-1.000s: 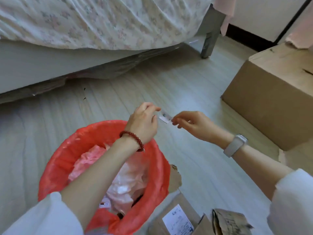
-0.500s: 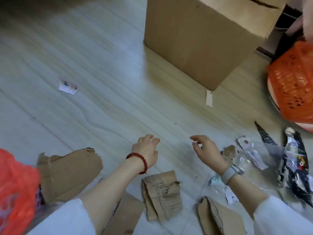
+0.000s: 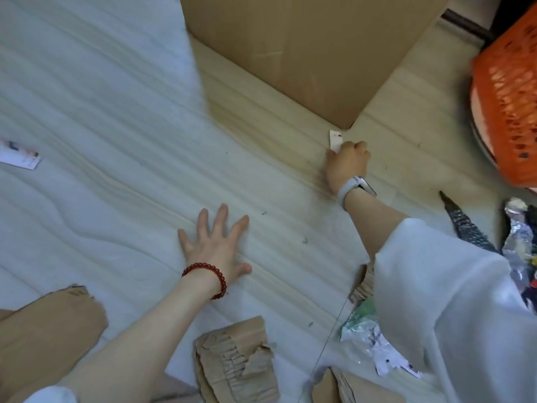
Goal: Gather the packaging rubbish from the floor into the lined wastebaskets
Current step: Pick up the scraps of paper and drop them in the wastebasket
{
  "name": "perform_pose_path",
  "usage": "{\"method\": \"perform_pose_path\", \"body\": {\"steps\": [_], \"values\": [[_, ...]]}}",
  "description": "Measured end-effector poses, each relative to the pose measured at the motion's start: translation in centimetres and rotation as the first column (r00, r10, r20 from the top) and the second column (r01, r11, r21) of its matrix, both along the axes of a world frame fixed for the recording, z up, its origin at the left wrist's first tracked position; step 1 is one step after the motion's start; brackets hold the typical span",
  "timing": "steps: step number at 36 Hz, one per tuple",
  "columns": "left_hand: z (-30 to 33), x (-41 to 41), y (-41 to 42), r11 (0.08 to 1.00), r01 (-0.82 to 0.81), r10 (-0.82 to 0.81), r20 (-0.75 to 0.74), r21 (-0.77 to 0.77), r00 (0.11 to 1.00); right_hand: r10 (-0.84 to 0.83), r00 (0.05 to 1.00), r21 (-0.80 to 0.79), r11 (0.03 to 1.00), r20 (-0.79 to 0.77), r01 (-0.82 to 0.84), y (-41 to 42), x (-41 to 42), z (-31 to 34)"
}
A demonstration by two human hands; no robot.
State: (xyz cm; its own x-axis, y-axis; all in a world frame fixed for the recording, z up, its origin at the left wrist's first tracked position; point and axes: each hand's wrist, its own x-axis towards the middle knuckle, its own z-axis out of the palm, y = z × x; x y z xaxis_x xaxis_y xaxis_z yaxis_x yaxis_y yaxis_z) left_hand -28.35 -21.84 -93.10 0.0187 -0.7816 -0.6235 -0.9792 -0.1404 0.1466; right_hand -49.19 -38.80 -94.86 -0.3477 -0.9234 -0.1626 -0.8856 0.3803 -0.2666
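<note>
We find the right hand [image 3: 347, 164] on the floor [image 3: 122, 117] at the corner of the cardboard box [image 3: 302, 50], fingers curled over a small white paper tag [image 3: 335, 140]; whether it is actually pinched, we cannot confirm. The tag is rectangular, with 1 faint red mark. The left hand [image 3: 215, 245] lies flat, fingers spread.

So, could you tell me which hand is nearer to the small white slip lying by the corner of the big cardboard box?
Right. The right hand is on the white slip, fingers curled at its near end. The left hand lies flat on the floor, well short of it.
</note>
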Motion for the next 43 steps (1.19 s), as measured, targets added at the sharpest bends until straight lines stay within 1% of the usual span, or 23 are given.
{"method": "perform_pose_path", "body": {"steps": [2,5,8,10,11,12,13,14,15,16,17,19,21,23,27,29,31,32,35,37,40,43], "values": [[0.0,0.0,-0.2,1.000,-0.016,0.016,0.003,0.009,1.000,0.098,0.993,-0.051,0.993,-0.067,-0.102,0.4,0.9,-0.8],[0.1,-0.1,-0.3,1.000,-0.010,0.010,0.006,0.008,1.000,0.235,0.969,-0.087,0.967,-0.079,-0.241,1.3,2.8,-1.1],[0.2,0.1,-0.1,0.999,-0.011,0.010,-0.013,-0.051,1.000,0.415,0.910,-0.157,0.898,-0.008,-0.411,3.2,5.7,-0.9],[0.1,1.1,0.1,0.983,-0.069,0.059,-0.064,-0.173,0.996,0.501,0.860,-0.221,0.853,0.094,-0.473,5.0,7.9,-0.6],[0.1,2.0,0.1,0.953,-0.151,0.124,-0.116,-0.264,0.985,0.539,0.832,-0.269,0.828,0.133,-0.493,5.9,9.1,-0.6],[0.1,3.2,0.1,0.896,-0.253,0.204,-0.168,-0.365,0.965,0.578,0.797,-0.288,0.805,0.178,-0.519,6.7,10.4,-0.7],[0.0,4.7,-0.1,0.811,-0.357,0.294,-0.203,-0.463,0.934,0.614,0.760,-0.289,0.783,0.215,-0.551,7.4,11.6,-0.8],[0.0,6.3,-0.3,0.719,-0.450,0.392,-0.226,-0.529,0.892,0.636,0.730,-0.279,0.769,0.250,-0.575,8.0,12.9,-1.0],[0.0,8.2,-0.8,0.643,-0.528,0.488,-0.234,-0.555,0.841,0.643,0.715,-0.264,0.765,0.274,-0.587,8.5,14.0,-1.4],[0.0,10.3,-1.4,0.586,-0.585,0.574,-0.223,-0.560,0.788,0.641,0.720,-0.260,0.766,0.265,-0.587,9.0,15.0,-2.0],[0.1,12.3,-2.1,0.548,-0.631,0.647,-0.200,-0.549,0.736,0.641,0.737,-0.262,0.764,0.213,-0.589,9.3,15.8,-2.6],[0.3,16.4,-3.6,0.507,-0.685,0.745,-0.134,-0.523,0.653,0.630,0.767,-0.284,0.762,0.117,-0.582,9.5,16.6,-3.6],[0.4,20.1,-5.0,0.488,-0.716,0.785,-0.107,-0.499,0.610,0.618,0.781,-0.318,0.761,0.090,-0.565,9.5,16.6,-4.1],[0.4,23.3,-6.1,0.493,-0.732,0.790,-0.110,-0.471,0.603,0.620,0.779,-0.346,0.754,0.092,-0.559,9.6,16.6,-4.2],[0.3,27.0,-8.5,0.555,-0.724,0.754,-0.119,-0.410,0.646,0.612,0.786,-0.365,0.754,0.087,-0.547,9.5,16.7,-4.1],[0.2,27.8,-9.6,0.622,-0.705,0.726,-0.086,-0.340,0.682,0.611,0.787,-0.372,0.754,0.090,-0.542,9.5,16.7,-4.2],[0.2,27.9,-10.1,0.704,-0.662,0.671,-0.067,-0.256,0.739,0.611,0.786,-0.379,0.751,0.088,-0.541,9.4,16.6,-4.2],[0.1,27.7,-10.1,0.724,-0.641,0.648,-0.067,-0.255,0.759,0.612,0.786,-0.379,0.750,0.086,-0.542,9.4,16.7,-4.2],[-0.2,26.4,-9.7,0.701,-0.587,0.625,-0.047,-0.405,0.779,0.611,0.789,-0.383,0.746,0.068,-0.545,9.4,16.7,-4.3],[-0.3,25.1,-9.1,0.700,-0.516,0.579,-0.030,-0.493,0.815,0.608,0.792,-0.386,0.745,0.054,-0.545,9.4,16.7,-4.4],[-0.2,23.2,-8.2,0.721,-0.416,0.476,-0.040,-0.554,0.879,0.612,0.790,-0.393,0.737,0.041,-0.551,9.4,16.6,-4.6],[0.8,21.6,-7.6,0.715,-0.424,0.459,-0.083,-0.556,0.884,0.617,0.786,-0.387,0.732,0.028,-0.561,9.4,16.6,-4.5]]}}
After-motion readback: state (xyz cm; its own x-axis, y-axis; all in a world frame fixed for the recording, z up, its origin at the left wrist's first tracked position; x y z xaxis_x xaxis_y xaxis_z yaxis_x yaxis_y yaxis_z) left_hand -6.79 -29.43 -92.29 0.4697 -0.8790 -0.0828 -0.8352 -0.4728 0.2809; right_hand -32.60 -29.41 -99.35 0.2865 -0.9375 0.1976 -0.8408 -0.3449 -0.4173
